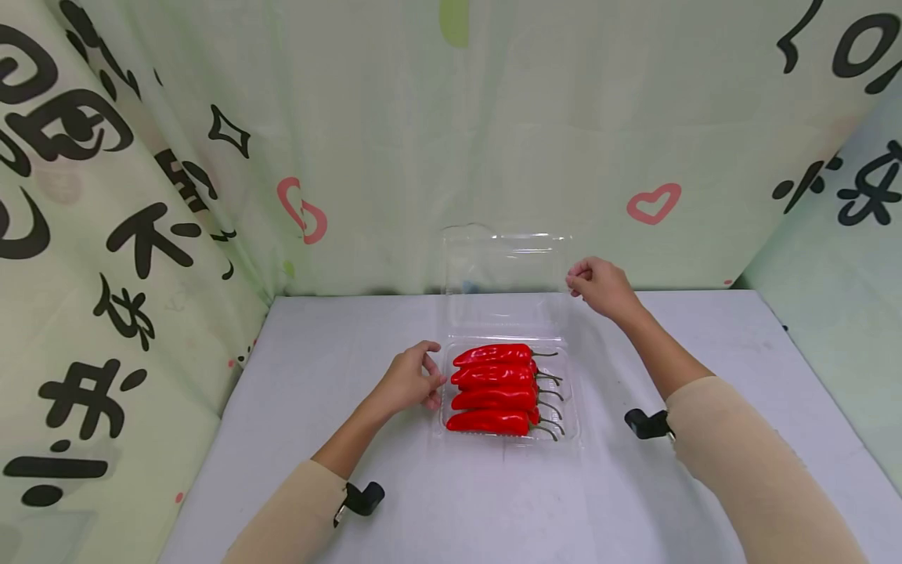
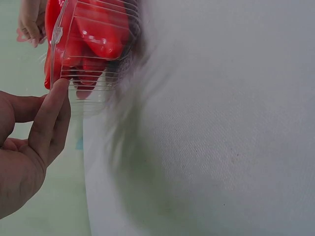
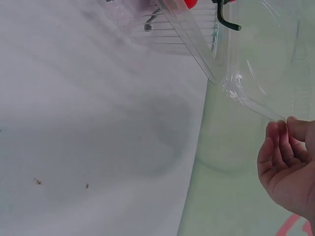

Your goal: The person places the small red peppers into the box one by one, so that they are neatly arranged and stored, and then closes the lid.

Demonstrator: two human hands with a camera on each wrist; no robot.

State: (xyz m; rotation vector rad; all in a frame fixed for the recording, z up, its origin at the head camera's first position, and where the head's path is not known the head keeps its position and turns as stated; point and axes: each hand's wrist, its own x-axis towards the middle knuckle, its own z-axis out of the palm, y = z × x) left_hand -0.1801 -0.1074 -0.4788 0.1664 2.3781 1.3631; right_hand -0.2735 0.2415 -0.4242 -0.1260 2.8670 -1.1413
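A clear plastic clamshell box (image 1: 574, 427) lies on the table with its lid (image 1: 507, 313) raised at the back. Inside the base, several red chili peppers (image 1: 493, 399) lie in a row, green stems toward the right. At the base's left side my left hand (image 1: 410, 380) has its thumb and fingertips at the rim; in the left wrist view the fingers (image 2: 49, 113) meet the rim from both sides. My right hand (image 1: 604, 288) pinches the right edge of the lid between thumb and fingers, as the right wrist view shows with the thin lid edge (image 3: 266, 114).
The white table (image 1: 338, 352) ends close behind the box, where a pale curtain (image 1: 395, 157) with printed lettering and hearts hangs. More of the curtain stands at the left and right. A black camera mount (image 1: 647, 424) sticks out from the right sleeve.
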